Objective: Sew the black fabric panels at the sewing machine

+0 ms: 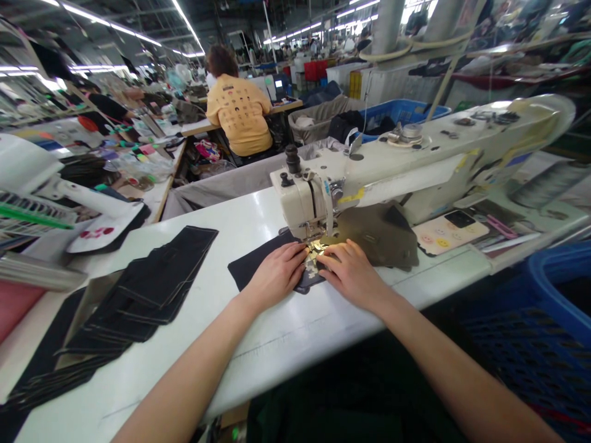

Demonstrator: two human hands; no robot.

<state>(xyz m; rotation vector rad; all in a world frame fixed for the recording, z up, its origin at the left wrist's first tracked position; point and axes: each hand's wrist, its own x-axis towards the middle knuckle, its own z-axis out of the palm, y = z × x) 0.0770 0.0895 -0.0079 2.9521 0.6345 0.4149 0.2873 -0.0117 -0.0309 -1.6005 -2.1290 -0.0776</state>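
Note:
A dark fabric piece (pixel 249 261) lies under the needle area of a white sewing machine (pixel 305 197). My left hand (pixel 279 271) rests flat on it, fingers stretched toward the metal presser foot (pixel 316 247). On the other side of the foot is my right hand (pixel 353 271), its fingers bent and its thumb tucked in at the fabric's edge. The fingertips of both hands are close to the foot, under the lamp's yellow light. Behind my right hand, an olive-brown fabric piece (pixel 376 237) lies below the machine arm.
Overlapping dark stitched pieces (pixel 152 277) lie at the left of the white table (pixel 194 332). A phone (pixel 450 232) and pink scissors (pixel 502 226) are at right. A blue basket (pixel 549 320) stands beside the table. Ahead sits a person in a yellow shirt (pixel 240 117).

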